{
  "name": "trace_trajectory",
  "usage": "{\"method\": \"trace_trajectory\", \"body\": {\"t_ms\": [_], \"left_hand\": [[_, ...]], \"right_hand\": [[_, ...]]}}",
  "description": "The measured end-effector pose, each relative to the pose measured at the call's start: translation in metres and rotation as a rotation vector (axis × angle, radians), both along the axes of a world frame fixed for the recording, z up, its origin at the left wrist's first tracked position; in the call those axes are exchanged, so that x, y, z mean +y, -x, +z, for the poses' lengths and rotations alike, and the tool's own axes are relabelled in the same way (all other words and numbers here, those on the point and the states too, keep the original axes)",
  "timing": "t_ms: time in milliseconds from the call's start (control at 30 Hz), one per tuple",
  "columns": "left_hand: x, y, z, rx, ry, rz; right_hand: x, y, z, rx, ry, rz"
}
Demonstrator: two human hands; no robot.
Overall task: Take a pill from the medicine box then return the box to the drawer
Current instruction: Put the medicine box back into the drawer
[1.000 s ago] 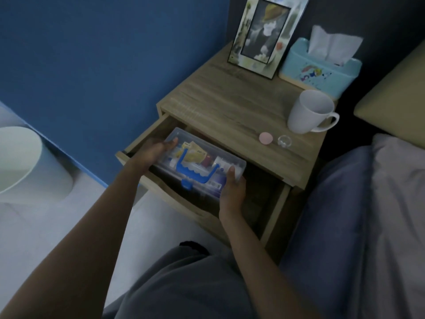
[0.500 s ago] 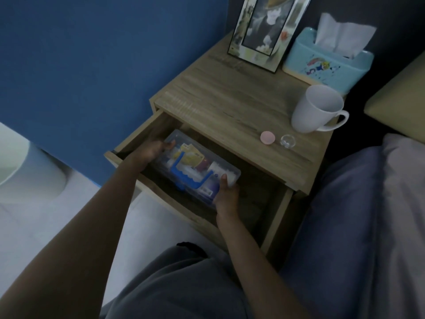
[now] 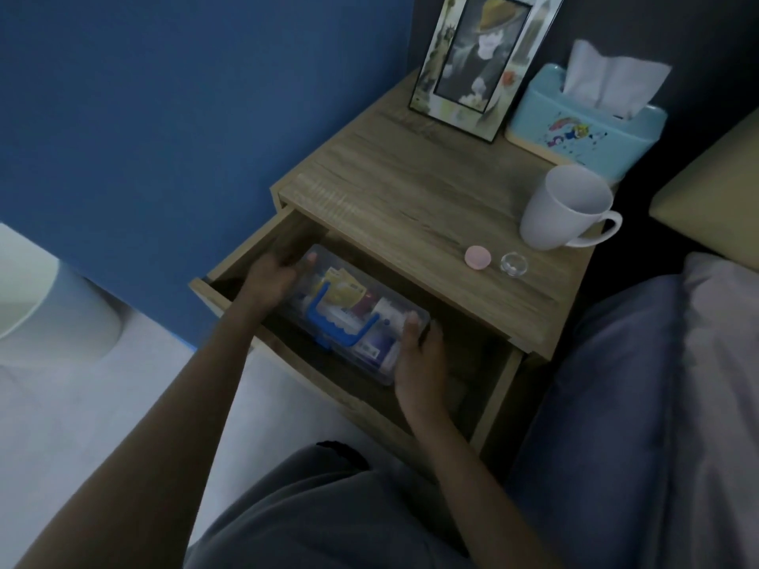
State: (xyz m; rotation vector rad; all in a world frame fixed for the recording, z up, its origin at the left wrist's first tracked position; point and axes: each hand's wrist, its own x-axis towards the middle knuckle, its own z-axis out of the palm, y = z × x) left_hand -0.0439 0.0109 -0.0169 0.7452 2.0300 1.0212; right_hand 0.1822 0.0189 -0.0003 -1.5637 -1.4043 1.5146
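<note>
We see the medicine box [image 3: 361, 318] inside the open drawer [image 3: 230, 277], left hand [image 3: 273, 281] and right hand [image 3: 419, 355] gripping its ends. Pill dish [image 3: 513, 264] on tabletop [image 3: 410, 199].

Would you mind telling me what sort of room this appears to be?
Most likely a bedroom: a wooden bedside table with an open drawer stands beside bedding, and it carries a photo frame, a tissue box and a mug.
</note>
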Motion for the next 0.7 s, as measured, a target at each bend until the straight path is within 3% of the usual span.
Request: {"method": "trace_trajectory", "body": {"t_ms": [133,300,367,500,700], "left_hand": [[-0.020,-0.028,0.004,0.284,-0.160,0.237],[-0.040,-0.043,0.006,0.382,-0.002,0.482],[-0.045,-0.048,0.004,0.300,0.012,0.607],[-0.047,-0.061,0.000,-0.045,-0.074,0.760],[-0.040,-0.064,-0.004,-0.072,-0.175,0.731]], "right_hand": [[0.025,-0.009,0.031,-0.107,-0.358,0.296],[0.080,0.003,0.026,-0.453,-0.597,0.590],[0.092,0.006,0.017,-0.567,-0.638,0.680],[0.106,0.010,0.005,-0.698,-0.640,0.756],[0.110,0.015,0.006,-0.719,-0.611,0.786]]}}
